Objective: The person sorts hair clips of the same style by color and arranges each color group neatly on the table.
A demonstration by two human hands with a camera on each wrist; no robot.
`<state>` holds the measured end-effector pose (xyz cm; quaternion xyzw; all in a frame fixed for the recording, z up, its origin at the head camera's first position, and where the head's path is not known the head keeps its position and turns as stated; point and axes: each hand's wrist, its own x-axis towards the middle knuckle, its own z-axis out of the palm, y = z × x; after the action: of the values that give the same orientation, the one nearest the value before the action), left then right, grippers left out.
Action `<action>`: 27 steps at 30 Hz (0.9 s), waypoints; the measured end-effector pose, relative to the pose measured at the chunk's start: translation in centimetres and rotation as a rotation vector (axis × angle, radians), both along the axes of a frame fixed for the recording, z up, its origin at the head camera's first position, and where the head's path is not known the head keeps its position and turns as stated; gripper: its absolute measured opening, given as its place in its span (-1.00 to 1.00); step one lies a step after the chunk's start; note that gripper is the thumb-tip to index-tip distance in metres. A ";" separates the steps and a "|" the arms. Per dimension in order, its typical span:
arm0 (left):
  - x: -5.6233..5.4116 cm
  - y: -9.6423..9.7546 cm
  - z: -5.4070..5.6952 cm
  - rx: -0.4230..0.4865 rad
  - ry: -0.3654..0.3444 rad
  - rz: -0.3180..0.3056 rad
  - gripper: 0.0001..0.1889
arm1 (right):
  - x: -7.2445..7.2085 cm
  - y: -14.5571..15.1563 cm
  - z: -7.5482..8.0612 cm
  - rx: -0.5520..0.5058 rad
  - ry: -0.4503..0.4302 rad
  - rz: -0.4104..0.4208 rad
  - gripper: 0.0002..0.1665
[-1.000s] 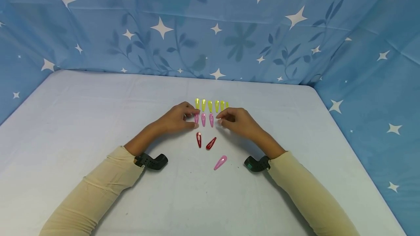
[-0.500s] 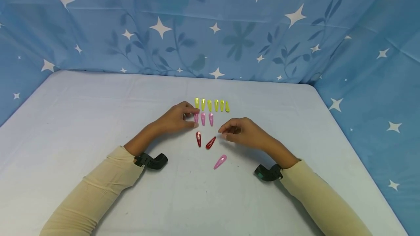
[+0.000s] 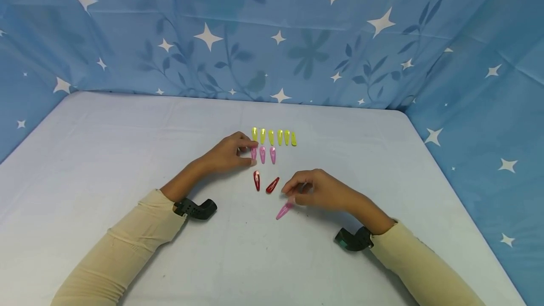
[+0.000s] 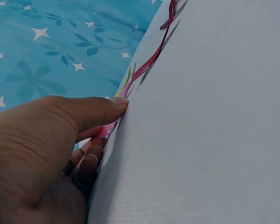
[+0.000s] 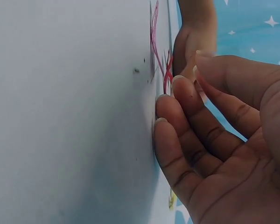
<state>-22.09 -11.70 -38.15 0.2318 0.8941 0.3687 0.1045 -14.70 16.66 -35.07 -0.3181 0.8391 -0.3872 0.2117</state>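
Observation:
At the left end of a short row of pink hair clips (image 3: 262, 155), my left hand (image 3: 229, 154) has its thumb and forefinger at the two ends of one pink snap hair clip (image 3: 253, 154); pink also shows between those fingers in the left wrist view. My right hand (image 3: 318, 190) hovers by a loose pink hair clip (image 3: 284, 211), its thumb covering the clip's wide end in the head view. From the right wrist, the fingers are loosely bent with nothing in them, and the loose clip (image 5: 155, 42) lies on the cloth beyond.
A row of several yellow hair clips (image 3: 271, 137) lies behind the pink ones. Two red hair clips lie nearer, one upright-pointing (image 3: 257, 181) and one slanted (image 3: 273, 185). The white-covered table (image 3: 204, 259) meets a blue starry curtain (image 3: 238, 60).
My right hand has left the right end of the pink row and come nearer and lower, past the slanted red clip to the loose pink one. My left hand has stayed put.

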 end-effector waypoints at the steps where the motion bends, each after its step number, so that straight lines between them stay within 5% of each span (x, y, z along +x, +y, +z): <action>1: 0.0 0.0 0.0 -0.001 0.003 -0.002 -0.46 | 0.1 -0.1 0.0 -0.003 -0.003 0.004 -0.74; 13: 0.1 0.1 0.0 0.006 0.014 0.004 -0.47 | 1.1 -1.0 -0.4 0.032 -0.005 0.029 -0.75; 27: 0.1 0.0 0.0 -0.001 0.008 0.013 -0.46 | 1.4 -1.4 -0.4 0.122 0.125 0.083 -0.80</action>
<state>-21.95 -11.68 -38.18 0.2275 0.8961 0.3680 0.0985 -13.35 15.24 -35.44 -0.3625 0.8588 -0.3059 0.1939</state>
